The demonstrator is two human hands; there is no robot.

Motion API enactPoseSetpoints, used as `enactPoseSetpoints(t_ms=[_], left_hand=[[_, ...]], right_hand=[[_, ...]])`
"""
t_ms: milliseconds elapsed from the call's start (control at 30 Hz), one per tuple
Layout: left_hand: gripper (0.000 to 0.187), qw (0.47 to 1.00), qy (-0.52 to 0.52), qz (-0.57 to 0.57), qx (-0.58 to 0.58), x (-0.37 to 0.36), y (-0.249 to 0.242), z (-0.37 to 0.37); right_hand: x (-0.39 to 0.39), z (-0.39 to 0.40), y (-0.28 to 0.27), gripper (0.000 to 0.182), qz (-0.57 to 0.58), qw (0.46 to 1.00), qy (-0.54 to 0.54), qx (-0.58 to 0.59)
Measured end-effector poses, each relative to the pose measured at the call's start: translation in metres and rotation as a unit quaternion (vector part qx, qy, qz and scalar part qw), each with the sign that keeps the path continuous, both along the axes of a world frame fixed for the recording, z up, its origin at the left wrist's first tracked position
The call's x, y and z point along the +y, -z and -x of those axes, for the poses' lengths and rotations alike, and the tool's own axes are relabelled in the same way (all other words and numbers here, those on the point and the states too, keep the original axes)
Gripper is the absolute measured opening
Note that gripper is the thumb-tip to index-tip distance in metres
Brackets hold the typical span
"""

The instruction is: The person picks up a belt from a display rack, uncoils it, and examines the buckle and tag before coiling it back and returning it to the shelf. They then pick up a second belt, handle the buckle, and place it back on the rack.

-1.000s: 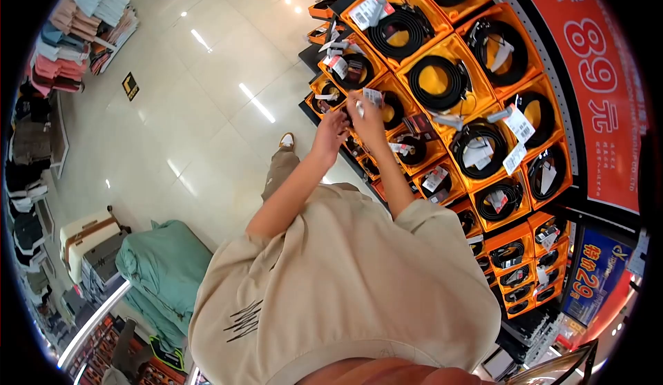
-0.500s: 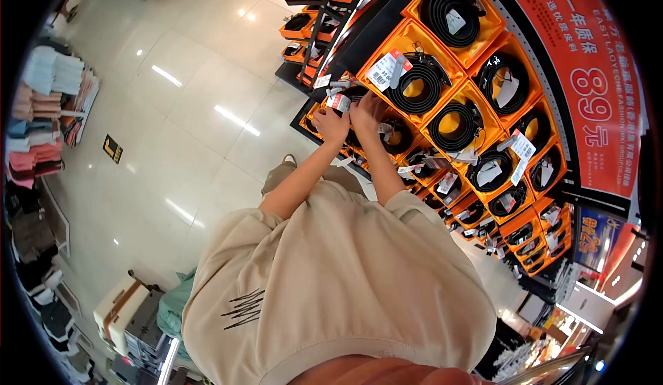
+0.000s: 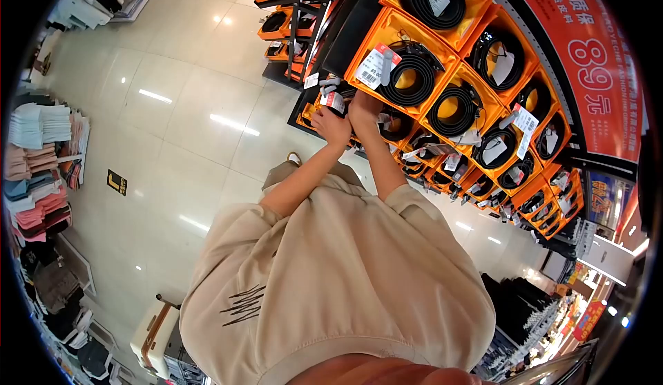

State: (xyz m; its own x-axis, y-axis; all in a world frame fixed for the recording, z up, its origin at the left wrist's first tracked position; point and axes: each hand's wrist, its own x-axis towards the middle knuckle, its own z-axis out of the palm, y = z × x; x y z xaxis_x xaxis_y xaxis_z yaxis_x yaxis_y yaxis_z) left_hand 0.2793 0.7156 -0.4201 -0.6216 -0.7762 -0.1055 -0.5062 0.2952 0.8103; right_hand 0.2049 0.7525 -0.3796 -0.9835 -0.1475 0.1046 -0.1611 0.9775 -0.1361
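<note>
Orange boxes crowd the display rack (image 3: 354, 29) to my right, and I judge those close rows to be the chief hazard: a careless knuckle could nudge a neighbour. Both forearms reach ahead and converge at the rack's near left corner. The left forearm (image 3: 302, 176) slants inward from a bent elbow, while the right forearm (image 3: 384, 156) rises more steeply, so the wrists sit almost side by side. An upper box (image 3: 385, 27) with a coiled belt (image 3: 423, 84) overhangs the right side of the reach; I'd work low and shallow under its lip, sliding sideways rather than lifting. Below lies a lower box (image 3: 308, 118), mostly hidden by my hands.

My left hand (image 3: 333, 127) is curled, fingers bent near the tag; I cannot tell whether they pinch it. My right hand (image 3: 364, 111) is narrow, turned down into shadow with its fingertips hidden, so whatever it may hold I cannot tell. Between and just beyond them sits the red-and-white tag (image 3: 333, 102), above some dark material too shaded to make out. I'd favour light fingertips there, with slack left around the tag so nothing tears or creases
</note>
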Motion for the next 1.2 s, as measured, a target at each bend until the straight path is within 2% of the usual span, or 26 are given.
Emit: enactPoseSetpoints(t_ms=[100, 233, 400, 500, 533, 567, 633, 667, 733, 833, 867, 900, 967, 1033, 1100, 1200], left_hand=[[0.048, 1.000, -0.008, -0.019, -0.016, -0.004, 0.003, 0.005], [0.042, 1.000, 0.009, -0.014, 0.013, -0.011, -0.001, -0.002], [0.045, 0.997, 0.036, 0.021, 0.066, -0.016, 0.025, -0.010], [0.044, 0.992, 0.048, -0.028, 0.113, -0.015, 0.021, -0.022], [0.042, 0.967, 0.035, -0.143, 0.209, -0.013, 0.014, -0.026], [0.053, 0.930, 0.016, -0.213, 0.298, -0.006, 0.007, -0.030], [0.064, 0.924, 0.034, -0.256, 0.282, -0.010, -0.024, -0.043], [0.066, 0.944, 0.050, -0.209, 0.250, -0.011, -0.031, -0.050], [0.070, 0.974, 0.081, -0.111, 0.179, -0.011, -0.042, -0.069], [0.071, 0.976, 0.118, -0.079, 0.166, -0.005, -0.069, -0.090], [0.065, 0.976, 0.133, -0.025, 0.169, -0.001, -0.082, -0.099], [0.066, 0.965, 0.131, -0.127, 0.188, 0.003, -0.094, -0.109], [0.068, 0.912, 0.122, -0.322, 0.222, 0.012, -0.117, -0.126], [0.063, 0.927, 0.169, -0.234, 0.241, 0.020, -0.140, -0.149], [0.059, 0.929, 0.201, -0.136, 0.281, 0.037, -0.159, -0.173], [0.058, 0.904, 0.273, -0.107, 0.311, 0.062, -0.188, -0.211]], right_hand=[[0.008, -0.005, 0.006, 0.030, -0.006, 0.992, -0.065, 0.104], [0.018, -0.012, 0.012, 0.026, 0.018, 0.981, -0.121, 0.152], [0.008, -0.027, -0.002, 0.036, 0.062, 0.996, -0.059, 0.033], [0.008, -0.042, -0.025, 0.040, 0.165, 0.982, -0.068, 0.065], [0.008, -0.048, -0.033, 0.042, 0.226, 0.964, -0.081, 0.115], [0.010, -0.058, -0.039, 0.041, 0.287, 0.951, -0.063, 0.092], [0.013, -0.084, -0.055, 0.040, 0.407, 0.912, -0.027, 0.046], [0.016, -0.096, -0.065, 0.037, 0.427, 0.904, 0.013, -0.010], [0.025, -0.118, -0.065, 0.037, 0.471, 0.881, 0.041, -0.020], [0.042, -0.146, -0.076, 0.040, 0.495, 0.868, 0.044, -0.002], [0.048, -0.156, -0.079, 0.040, 0.510, 0.859, 0.039, 0.007], [0.056, -0.166, -0.080, 0.041, 0.525, 0.850, 0.035, 0.015], [0.071, -0.184, -0.084, 0.042, 0.604, 0.795, 0.045, -0.009], [0.088, -0.203, -0.083, 0.040, 0.650, 0.756, 0.066, -0.047], [0.104, -0.227, -0.097, 0.042, 0.710, 0.694, 0.081, -0.083], [0.134, -0.271, -0.095, 0.051, 0.786, 0.589, 0.152, -0.112]])
